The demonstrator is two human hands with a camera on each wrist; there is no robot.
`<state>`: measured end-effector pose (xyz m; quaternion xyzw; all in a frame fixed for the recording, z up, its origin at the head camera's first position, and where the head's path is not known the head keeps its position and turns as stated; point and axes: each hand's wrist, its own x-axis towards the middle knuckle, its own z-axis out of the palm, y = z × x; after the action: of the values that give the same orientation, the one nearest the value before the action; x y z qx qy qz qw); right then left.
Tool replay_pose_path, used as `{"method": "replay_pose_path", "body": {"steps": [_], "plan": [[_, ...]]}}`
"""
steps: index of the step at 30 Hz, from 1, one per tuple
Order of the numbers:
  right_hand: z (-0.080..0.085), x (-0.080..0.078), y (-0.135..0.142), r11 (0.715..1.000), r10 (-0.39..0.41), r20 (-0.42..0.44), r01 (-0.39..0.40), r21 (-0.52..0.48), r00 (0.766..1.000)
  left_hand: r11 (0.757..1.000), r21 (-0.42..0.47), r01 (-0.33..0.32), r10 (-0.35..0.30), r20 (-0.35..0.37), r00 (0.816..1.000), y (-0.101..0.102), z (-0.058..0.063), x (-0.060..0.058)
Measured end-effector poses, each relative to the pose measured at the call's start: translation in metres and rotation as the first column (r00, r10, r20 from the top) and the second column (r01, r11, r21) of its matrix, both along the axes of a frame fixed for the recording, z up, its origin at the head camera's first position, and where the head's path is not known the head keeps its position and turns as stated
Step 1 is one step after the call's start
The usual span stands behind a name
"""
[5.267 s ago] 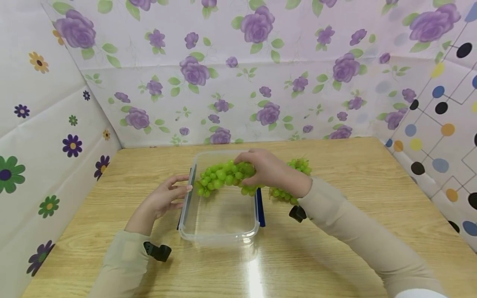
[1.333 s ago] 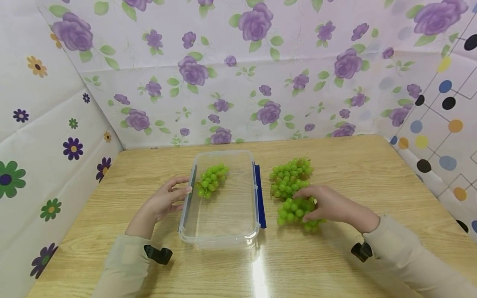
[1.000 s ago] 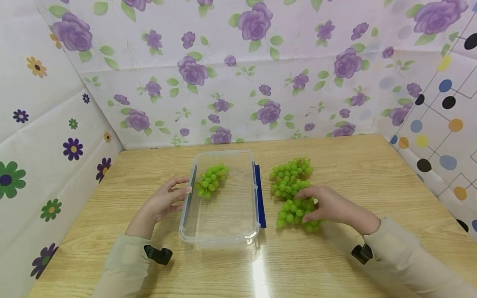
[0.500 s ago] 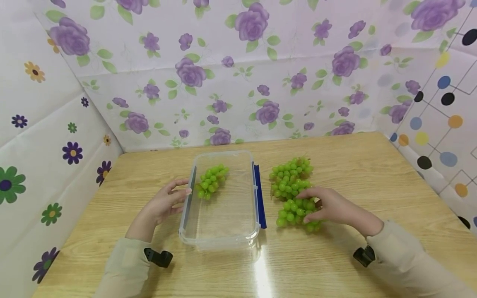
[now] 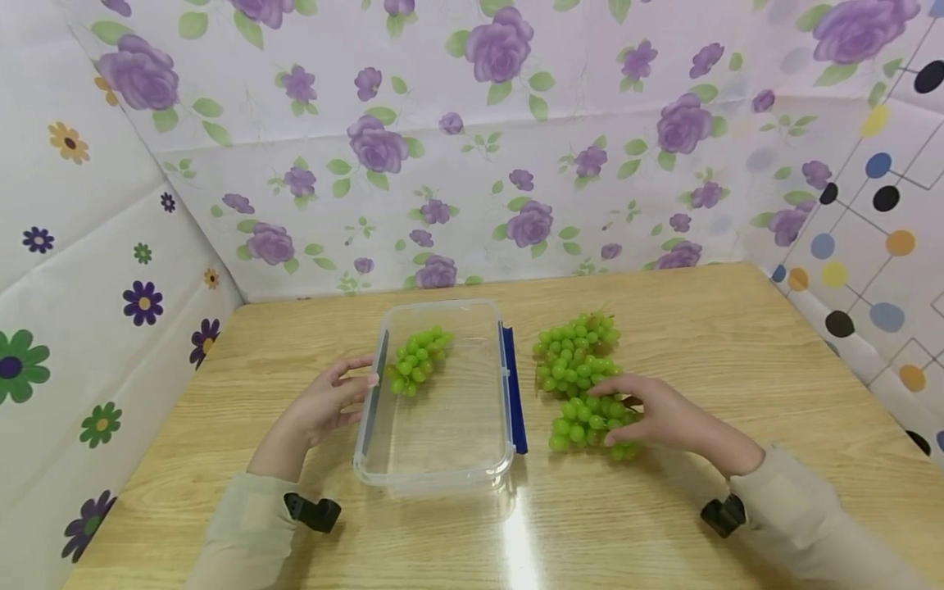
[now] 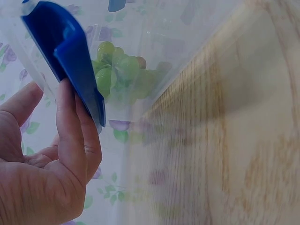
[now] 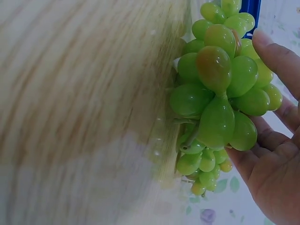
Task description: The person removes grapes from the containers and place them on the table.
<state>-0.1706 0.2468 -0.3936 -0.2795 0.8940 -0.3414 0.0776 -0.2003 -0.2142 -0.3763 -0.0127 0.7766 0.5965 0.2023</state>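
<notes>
Resting right of the middle in the head view is the front grape bunch [image 5: 585, 418], on the wood table [image 5: 737, 352]. Your right hand [image 5: 656, 411] curls loosely round it, thumb on one side and fingers on the other. Squeeze too hard and grapes may pop off; hold too softly and the bunch could slip. It could also snag the back grapes [image 5: 571, 356], which seem to touch it. The grapes look round, smooth and shiny, some with brownish patches. Another bunch [image 5: 419, 360] lies in the upper left of the clear plastic box [image 5: 450, 477]. Your left hand [image 5: 324, 403] is loosely spread, fingertips touching the box's left side; a bump there might slide it. A long, stiff blue flap [image 5: 514, 389] runs down its right side. Flowery cloth [image 5: 457, 176] fills the top.
</notes>
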Motion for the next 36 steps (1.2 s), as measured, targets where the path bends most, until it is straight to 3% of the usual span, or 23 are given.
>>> {"method": "replay_pose_path", "body": {"steps": [16,28,36], "plan": [[-0.001,0.002,0.001,1.0,0.001,-0.054,-0.002,-0.012,0.999,1.0,0.018,-0.019,0.019,0.005,1.0,0.0,-0.002,0.0],[0.01,0.001,-0.003,1.0,0.012,-0.035,-0.013,-0.009,0.999,0.999,0.028,-0.02,0.02,0.002,1.0,-0.001,-0.004,-0.002],[0.017,0.001,-0.007,0.999,0.037,-0.066,-0.037,0.004,0.997,0.999,0.03,-0.028,0.027,0.002,1.0,-0.001,-0.004,-0.002]]}}
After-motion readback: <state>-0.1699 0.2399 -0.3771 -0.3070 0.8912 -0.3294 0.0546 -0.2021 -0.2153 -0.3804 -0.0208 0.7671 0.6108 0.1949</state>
